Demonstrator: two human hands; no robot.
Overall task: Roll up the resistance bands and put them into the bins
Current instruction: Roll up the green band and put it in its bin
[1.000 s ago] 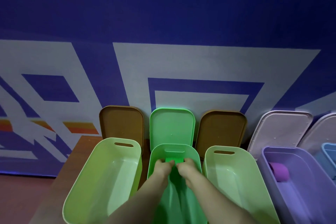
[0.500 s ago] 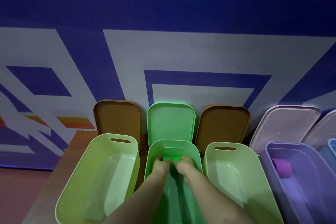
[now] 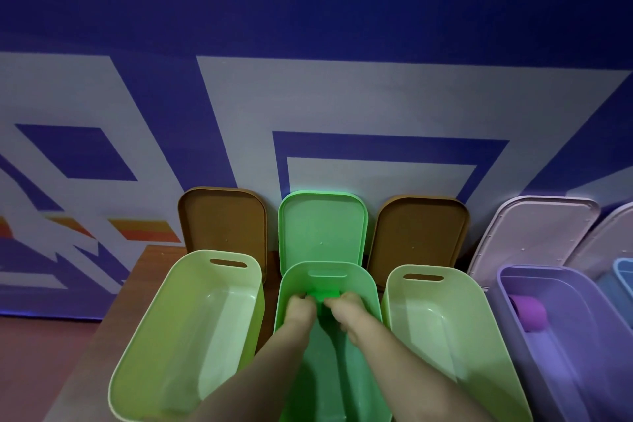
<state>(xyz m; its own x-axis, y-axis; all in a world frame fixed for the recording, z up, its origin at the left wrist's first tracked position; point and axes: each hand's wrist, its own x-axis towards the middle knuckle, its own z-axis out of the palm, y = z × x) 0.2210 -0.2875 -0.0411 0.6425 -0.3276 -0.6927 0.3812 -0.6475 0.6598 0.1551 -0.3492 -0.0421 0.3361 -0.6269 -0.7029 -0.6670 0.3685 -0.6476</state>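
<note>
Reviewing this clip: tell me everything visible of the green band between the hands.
The green band shows only as a small, smooth bright-green patch between the left hand and right hand, whose curled fingers grip it from either side. It is held low inside the middle green bin, near the far wall below the handle slot. Whether it is rolled cannot be told.

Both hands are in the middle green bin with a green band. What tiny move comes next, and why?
Probably release it and lift both hands out: the left hand and right hand hold the green band low near the far end of the green bin, so it looks already placed.
</note>
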